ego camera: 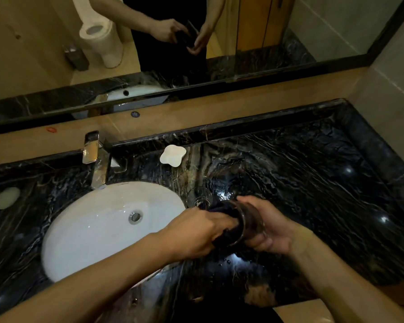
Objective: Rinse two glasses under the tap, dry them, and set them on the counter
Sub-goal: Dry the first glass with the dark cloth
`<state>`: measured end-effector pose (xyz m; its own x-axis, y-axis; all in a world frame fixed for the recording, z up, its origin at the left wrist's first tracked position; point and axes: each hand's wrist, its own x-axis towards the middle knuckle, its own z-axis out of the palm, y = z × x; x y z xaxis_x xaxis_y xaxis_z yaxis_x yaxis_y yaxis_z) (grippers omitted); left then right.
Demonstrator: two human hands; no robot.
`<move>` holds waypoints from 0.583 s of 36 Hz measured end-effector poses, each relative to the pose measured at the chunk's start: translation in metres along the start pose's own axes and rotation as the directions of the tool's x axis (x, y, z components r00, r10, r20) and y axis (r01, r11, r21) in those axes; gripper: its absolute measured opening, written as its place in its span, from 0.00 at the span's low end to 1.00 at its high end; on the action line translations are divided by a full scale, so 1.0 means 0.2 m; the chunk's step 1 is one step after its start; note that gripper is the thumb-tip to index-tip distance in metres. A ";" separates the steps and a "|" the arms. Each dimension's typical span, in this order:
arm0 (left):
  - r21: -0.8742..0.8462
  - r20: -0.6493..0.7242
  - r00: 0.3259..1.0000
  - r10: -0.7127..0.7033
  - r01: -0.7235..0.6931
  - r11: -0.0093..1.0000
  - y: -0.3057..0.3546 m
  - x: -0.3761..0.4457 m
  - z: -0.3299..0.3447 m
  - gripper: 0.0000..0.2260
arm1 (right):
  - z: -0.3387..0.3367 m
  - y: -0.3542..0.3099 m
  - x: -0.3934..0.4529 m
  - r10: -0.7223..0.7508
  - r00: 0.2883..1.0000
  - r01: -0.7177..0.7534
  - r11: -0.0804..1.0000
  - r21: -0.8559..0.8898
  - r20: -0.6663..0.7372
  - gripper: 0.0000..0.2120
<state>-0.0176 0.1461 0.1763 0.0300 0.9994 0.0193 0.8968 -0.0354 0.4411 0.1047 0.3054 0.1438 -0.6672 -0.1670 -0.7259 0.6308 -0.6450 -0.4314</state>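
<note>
My right hand [269, 226] holds a clear glass [247, 226] on its side above the black marble counter [313, 183], to the right of the white sink [107, 227]. My left hand [196, 231] pushes a dark cloth [224, 236] into the mouth of that glass. A second clear glass [201, 198] stands upright on the counter just behind my hands, hard to make out against the dark stone. The chrome tap [96, 159] stands behind the sink, with no water running from it.
A white flower-shaped dish [173, 155] lies on the counter behind the sink's right side. Two pale round items [4, 197] rest at the far left. A mirror [149, 43] spans the back wall. A tiled wall [387, 94] closes off the counter's right end.
</note>
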 end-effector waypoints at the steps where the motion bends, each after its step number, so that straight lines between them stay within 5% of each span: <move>1: -0.020 -0.005 1.000 -0.012 0.012 1.000 0.00 0.00 0.00 0.14 | 0.00 -0.01 0.00 -0.012 1.000 0.012 1.000 -0.018 -0.003 0.24; 5: -0.423 -0.016 0.960 -0.281 0.248 0.872 0.03 0.02 -0.01 0.05 | 0.01 -0.03 -0.01 -0.171 0.983 0.177 0.980 0.087 -0.066 0.26; 9: -0.841 0.084 0.791 -0.606 0.383 0.383 0.10 0.07 -0.01 0.09 | 0.08 -0.04 0.00 -0.431 0.882 0.461 0.874 0.155 -0.190 0.20; 13: -0.959 0.239 0.628 -0.741 0.275 -0.076 0.15 0.13 -0.02 0.09 | 0.13 -0.01 0.07 -0.739 0.587 0.714 0.665 -0.218 -0.332 0.12; 15: -0.963 0.227 0.620 -0.751 0.256 -0.079 0.18 0.15 -0.02 0.08 | 0.13 0.01 0.08 -0.818 0.476 0.780 0.562 -0.275 -0.324 0.10; 17: -0.962 0.166 0.638 -0.752 0.274 0.020 0.20 0.14 -0.01 0.08 | 0.13 0.01 0.09 -0.847 0.416 0.819 0.507 -0.268 -0.331 0.09; 19: -0.922 0.080 0.678 -0.731 0.329 0.204 0.20 0.13 0.03 0.07 | 0.13 -0.01 0.09 -0.833 0.397 0.808 0.516 -0.283 -0.386 0.10; 21: -0.803 -0.012 0.720 -0.694 0.406 0.436 0.19 0.10 0.04 0.07 | 0.14 -0.03 0.07 -0.786 0.455 0.777 0.580 -0.243 -0.420 0.11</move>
<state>0.0212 0.1655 0.1859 -0.6059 0.7442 -0.2810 0.0484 0.3870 0.9208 0.0796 0.2857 0.1509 -0.6326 0.7438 -0.2159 -0.0565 -0.3223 -0.9450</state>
